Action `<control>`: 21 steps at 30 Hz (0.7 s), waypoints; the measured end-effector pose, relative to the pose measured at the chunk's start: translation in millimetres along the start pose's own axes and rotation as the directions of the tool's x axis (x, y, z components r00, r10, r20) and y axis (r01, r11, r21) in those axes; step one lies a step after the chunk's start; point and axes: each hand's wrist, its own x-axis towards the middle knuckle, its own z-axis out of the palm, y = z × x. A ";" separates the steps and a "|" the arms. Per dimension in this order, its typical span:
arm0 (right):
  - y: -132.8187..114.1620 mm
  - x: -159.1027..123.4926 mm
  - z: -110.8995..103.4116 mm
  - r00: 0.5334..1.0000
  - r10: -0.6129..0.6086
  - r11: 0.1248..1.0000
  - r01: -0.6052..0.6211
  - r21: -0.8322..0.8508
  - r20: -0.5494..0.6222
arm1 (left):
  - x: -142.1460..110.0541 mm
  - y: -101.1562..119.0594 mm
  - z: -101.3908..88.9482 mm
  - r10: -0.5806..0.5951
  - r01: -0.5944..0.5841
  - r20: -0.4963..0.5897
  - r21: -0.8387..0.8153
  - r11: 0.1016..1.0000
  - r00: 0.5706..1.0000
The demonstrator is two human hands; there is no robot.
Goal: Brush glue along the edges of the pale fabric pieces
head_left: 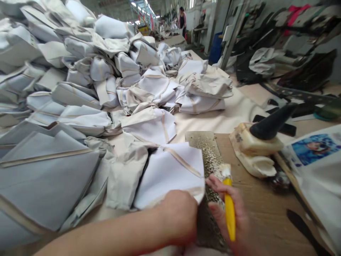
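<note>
The yellow-handled brush [229, 209], bristles pointing away from the person and long axis nearly fore-and-aft, is gripped in the right hand [241, 213] near the speckled board [210, 145], while the left hand [181, 215] curls at the white piece [173, 170], any pinch hidden from view.

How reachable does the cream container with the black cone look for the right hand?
Probably yes: only brown board shows between the right hand and the cream container, though the yellow brush in that hand might hinder taking hold.
</note>
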 end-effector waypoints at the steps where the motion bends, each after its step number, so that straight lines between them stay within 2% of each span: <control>1: 3.0 -5.2 4.6 0.999 0.046 0.997 -0.045 -0.066 0.010 | 20.2 3.9 10.0 0.137 -0.142 0.113 0.040 0.989 0.984; 3: 12.0 -15.4 9.8 0.992 0.125 0.972 -0.123 -0.200 -0.005 | 43.5 5.3 18.8 0.387 -0.393 0.102 0.047 0.918 0.916; 4: 17.1 -20.0 10.4 0.990 0.139 0.957 -0.142 -0.254 -0.027 | 46.3 2.0 16.9 0.480 -0.481 0.035 0.039 0.876 0.877; 5: 22.1 -24.4 10.0 0.990 0.128 0.947 -0.138 -0.291 -0.054 | 44.7 -4.6 10.9 0.513 -0.512 -0.058 0.040 0.858 0.856; 6: 26.6 -28.6 9.2 0.992 0.097 0.940 -0.116 -0.320 -0.076 | 40.2 -14.7 1.6 0.486 -0.484 -0.148 0.053 0.874 0.861; 7: 30.5 -32.9 8.6 0.994 0.063 0.932 -0.092 -0.350 -0.094 | 34.7 -28.2 -9.8 0.406 -0.400 -0.234 0.075 0.913 0.884; 9: 36.3 -41.7 10.3 0.995 0.025 0.906 -0.065 -0.419 -0.100 | 27.3 -62.7 -34.0 0.139 -0.105 -0.395 0.106 0.989 0.908; 11: 39.4 -50.4 17.2 0.997 0.031 0.878 -0.060 -0.475 -0.067 | 30.3 -99.6 -52.0 -0.109 0.169 -0.450 0.094 0.981 0.886; 12: 40.0 -54.1 22.0 0.998 0.036 0.868 -0.056 -0.493 -0.050 | 35.5 -115.8 -57.1 -0.195 0.259 -0.443 0.088 0.962 0.875; 14: 40.0 -59.2 31.5 0.999 0.017 0.860 -0.033 -0.509 -0.036 | 48.9 -139.0 -60.5 -0.278 0.339 -0.404 0.089 0.936 0.871; 16: 38.7 -61.3 37.2 0.999 -0.009 0.853 -0.013 -0.522 -0.039 | 59.5 -147.6 -59.0 -0.292 0.354 -0.386 0.098 0.930 0.875; 18: 37.5 -61.6 36.9 0.998 -0.034 0.848 -0.003 -0.530 -0.060 | 61.9 -144.1 -57.9 -0.279 0.351 -0.401 0.117 0.929 0.873; 21: 39.2 -60.7 28.5 0.994 -0.073 0.851 0.018 -0.525 -0.085 | 52.8 -129.9 -62.5 -0.246 0.346 -0.448 0.156 0.925 0.860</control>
